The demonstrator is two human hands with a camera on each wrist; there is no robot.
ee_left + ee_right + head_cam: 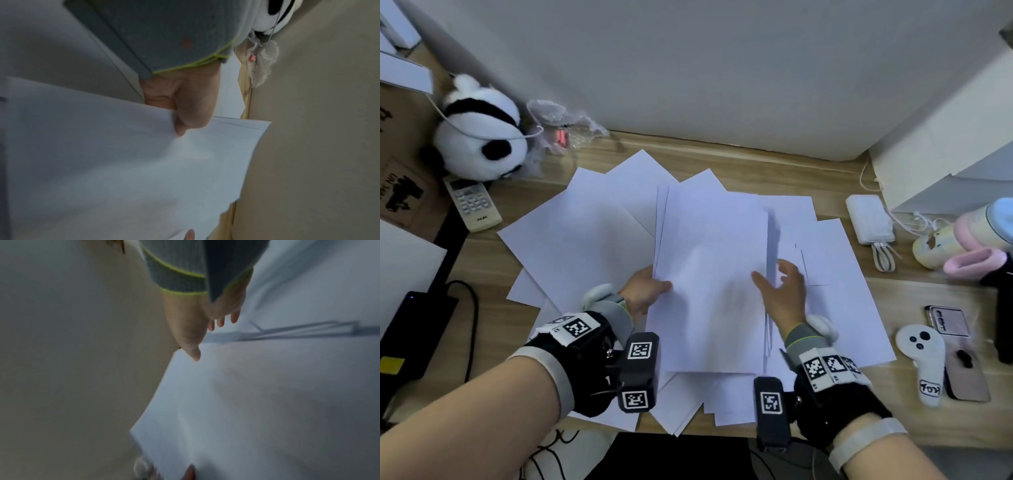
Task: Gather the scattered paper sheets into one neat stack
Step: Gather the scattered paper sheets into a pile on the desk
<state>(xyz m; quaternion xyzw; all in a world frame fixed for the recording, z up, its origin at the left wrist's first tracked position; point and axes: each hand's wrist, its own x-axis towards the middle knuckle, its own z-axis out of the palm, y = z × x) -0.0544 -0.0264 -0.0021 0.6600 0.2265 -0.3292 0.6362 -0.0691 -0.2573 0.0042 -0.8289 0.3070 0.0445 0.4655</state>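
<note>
Several white paper sheets (571,233) lie fanned and overlapping on the wooden desk (756,161). Above them a gathered stack of sheets (710,267) is lifted slightly at the centre. My left hand (650,291) pinches the stack's left edge, thumb on top; the left wrist view shows that thumb (185,120) pressed on the stack (123,162). My right hand (779,284) is at the stack's right edge with fingers spread and straight, blurred. In the right wrist view its thumb (191,345) points over the top sheet (257,402) and gripping nothing.
A panda plush (479,137) and a remote control (472,204) sit at the back left. A power bank (869,219), pastel plush items (976,240), a white controller (923,353) and phones (947,318) crowd the right side. A black adapter (414,329) lies left.
</note>
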